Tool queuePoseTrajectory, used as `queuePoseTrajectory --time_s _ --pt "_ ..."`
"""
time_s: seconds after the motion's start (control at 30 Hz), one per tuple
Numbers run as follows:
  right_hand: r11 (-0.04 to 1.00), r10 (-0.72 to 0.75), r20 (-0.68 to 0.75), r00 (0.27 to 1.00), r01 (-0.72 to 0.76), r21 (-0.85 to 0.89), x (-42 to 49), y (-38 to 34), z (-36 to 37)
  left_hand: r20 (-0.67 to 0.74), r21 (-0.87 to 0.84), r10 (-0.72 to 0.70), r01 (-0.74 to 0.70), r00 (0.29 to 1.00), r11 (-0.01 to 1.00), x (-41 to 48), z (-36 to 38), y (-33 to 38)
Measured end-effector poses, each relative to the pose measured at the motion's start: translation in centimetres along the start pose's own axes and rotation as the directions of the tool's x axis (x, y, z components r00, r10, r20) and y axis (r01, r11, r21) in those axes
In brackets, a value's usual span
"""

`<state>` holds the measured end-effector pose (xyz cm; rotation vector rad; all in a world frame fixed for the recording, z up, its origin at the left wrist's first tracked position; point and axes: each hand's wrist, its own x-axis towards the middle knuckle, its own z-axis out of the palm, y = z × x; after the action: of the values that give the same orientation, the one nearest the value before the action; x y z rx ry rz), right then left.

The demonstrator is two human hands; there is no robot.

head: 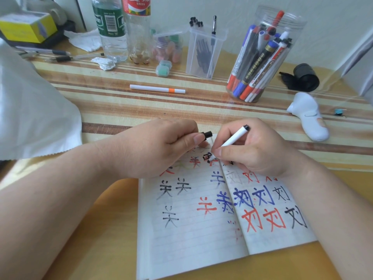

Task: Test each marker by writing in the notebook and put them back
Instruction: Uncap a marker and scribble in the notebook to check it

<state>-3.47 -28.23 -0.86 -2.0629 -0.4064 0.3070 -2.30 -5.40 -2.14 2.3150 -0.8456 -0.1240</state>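
Note:
An open lined notebook (201, 235) lies in front of me, covered with red, blue and black characters. My right hand (254, 150) grips a white marker with a black end (235, 138), its tip touching the top of the left page beside a fresh black character. My left hand (159, 146) rests on the upper left of the notebook and pinches the black cap (206, 135). A clear plastic jar (262, 57) holding several markers stands at the back right. A white marker with an orange band (157, 89) lies alone on the table behind the notebook.
At the back stand two plastic bottles (113, 27), a small jar of erasers (169, 47) and a clear box of pen refills (203, 49). A white device (310, 118) and a black roll (304, 77) lie right. White cloth (30, 110) covers the left.

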Motion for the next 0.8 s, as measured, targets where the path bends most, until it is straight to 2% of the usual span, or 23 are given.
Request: queuePoseTrajectory --time_s 0.13,0.27,0.33,0.53,0.7,0.8 --pt "1.000 0.007 -0.001 1.000 -0.007 -0.010 -0.06 -0.27 0.21 0.005 -0.005 0.004 -0.004 1.000 1.000 0.01 -0.01 0.02" --pt "0.998 0.039 -0.064 0.997 -0.043 -0.053 0.10 -0.18 0.20 -0.004 -0.007 0.006 -0.006 1.000 1.000 0.00 0.01 -0.12" --pt "0.998 0.051 -0.074 0.996 -0.052 -0.020 0.06 -0.14 0.11 -0.006 -0.004 0.004 -0.004 1.000 1.000 -0.02 0.04 -0.11" --pt "1.000 -0.009 0.052 0.999 0.009 0.003 -0.37 -0.55 0.30 0.000 0.003 -0.005 0.005 1.000 1.000 -0.03 0.08 -0.15" --pt "0.997 0.035 -0.031 0.999 -0.038 -0.073 -0.02 -0.20 0.08 -0.003 0.003 -0.013 0.013 1.000 1.000 -0.01 0.16 -0.29" --pt "0.999 0.037 -0.039 0.999 -0.038 -0.025 -0.08 0.01 -0.06 -0.008 0.004 -0.005 0.005 1.000 1.000 0.00 0.20 -0.36"
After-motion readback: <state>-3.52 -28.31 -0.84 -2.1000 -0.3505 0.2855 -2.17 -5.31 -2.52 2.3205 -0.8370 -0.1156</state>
